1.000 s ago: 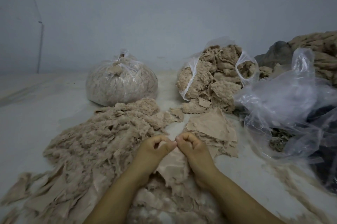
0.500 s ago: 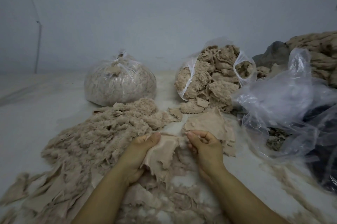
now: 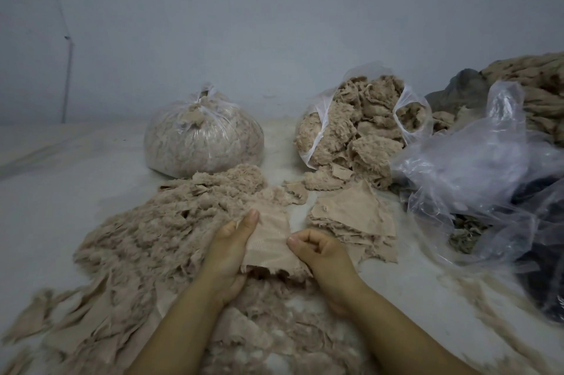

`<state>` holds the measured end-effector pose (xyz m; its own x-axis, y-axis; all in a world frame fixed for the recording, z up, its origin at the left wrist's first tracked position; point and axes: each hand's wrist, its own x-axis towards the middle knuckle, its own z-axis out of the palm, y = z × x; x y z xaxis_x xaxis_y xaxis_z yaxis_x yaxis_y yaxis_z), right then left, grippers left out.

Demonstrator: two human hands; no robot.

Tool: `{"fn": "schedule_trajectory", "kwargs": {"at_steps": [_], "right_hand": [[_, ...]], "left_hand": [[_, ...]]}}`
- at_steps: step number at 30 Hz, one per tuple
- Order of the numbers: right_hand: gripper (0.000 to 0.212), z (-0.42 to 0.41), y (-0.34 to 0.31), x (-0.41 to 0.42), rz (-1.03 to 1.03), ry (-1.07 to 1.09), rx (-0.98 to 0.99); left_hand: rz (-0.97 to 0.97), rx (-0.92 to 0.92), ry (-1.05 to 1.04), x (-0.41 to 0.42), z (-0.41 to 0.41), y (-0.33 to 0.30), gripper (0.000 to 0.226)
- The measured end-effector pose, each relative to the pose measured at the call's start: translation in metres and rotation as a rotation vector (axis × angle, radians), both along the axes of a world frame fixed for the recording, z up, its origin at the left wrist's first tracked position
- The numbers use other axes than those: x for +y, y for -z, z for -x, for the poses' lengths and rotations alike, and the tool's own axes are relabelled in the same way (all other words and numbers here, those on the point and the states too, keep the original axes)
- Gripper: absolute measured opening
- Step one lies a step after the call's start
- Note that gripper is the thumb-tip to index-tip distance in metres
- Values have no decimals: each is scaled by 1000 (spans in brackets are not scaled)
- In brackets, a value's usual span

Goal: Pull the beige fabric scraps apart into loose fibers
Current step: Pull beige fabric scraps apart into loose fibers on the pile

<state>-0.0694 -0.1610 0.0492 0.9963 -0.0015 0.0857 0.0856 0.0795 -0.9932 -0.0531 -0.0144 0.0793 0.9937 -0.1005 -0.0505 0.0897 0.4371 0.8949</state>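
At lower centre the left hand (image 3: 227, 248) and right hand (image 3: 320, 249) each pinch an edge of a flat beige fabric scrap (image 3: 268, 240), apparently mid-tear; next, likely pulling outward to fray it.

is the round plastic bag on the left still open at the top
No, the round plastic bag is knotted shut at the top, unlike the open bag beside it spilling scraps.
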Motion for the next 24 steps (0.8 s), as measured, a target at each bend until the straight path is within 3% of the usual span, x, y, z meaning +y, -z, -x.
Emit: {"fn": "schedule_trajectory", "kwargs": {"at_steps": [11, 16, 19, 21, 24], "right_hand": [[26, -8, -1, -2, 209, 73, -52], [29, -12, -4, -1, 344, 219, -91], [30, -15, -7, -13, 435, 307, -100], [33, -14, -9, -22, 518, 246, -109], [51, -1, -11, -14, 478, -48, -26]], "left_hand": [[44, 65, 13, 1, -1, -2, 25], [43, 78, 68, -6, 2, -2, 31], [160, 88, 47, -3, 4, -10, 29], [185, 98, -23, 2, 1, -12, 23], [135, 119, -76, -1, 1, -9, 21]]}}
